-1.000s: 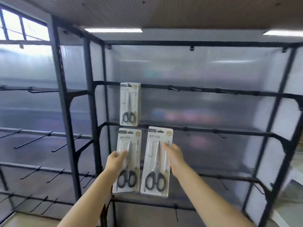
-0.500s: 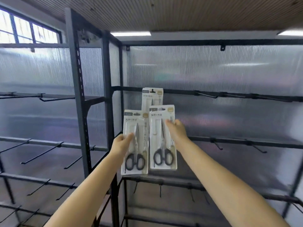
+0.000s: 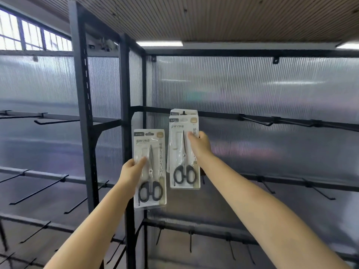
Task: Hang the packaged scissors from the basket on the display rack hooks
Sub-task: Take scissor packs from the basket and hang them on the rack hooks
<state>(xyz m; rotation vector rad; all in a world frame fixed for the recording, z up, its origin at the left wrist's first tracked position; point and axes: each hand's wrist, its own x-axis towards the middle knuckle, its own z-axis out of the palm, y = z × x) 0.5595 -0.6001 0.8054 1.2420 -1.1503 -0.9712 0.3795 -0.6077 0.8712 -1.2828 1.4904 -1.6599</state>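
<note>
Up high, each hand holds one pack: left hand (image 3: 132,169) grips the lower scissors pack (image 3: 149,167), right hand (image 3: 200,144) pinches another pack (image 3: 184,152), hiding most of a hanging pack (image 3: 183,113) behind it.

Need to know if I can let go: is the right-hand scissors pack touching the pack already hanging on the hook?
Cannot tell. In the head view, the white carded scissors pack in the right hand overlaps the hanging pack; no contact or gap shows.

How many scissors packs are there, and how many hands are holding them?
Scissors packs: 3, one in the left hand, one in the right hand, one already hanging behind the right one
Hands: 2
Total: 5
</note>
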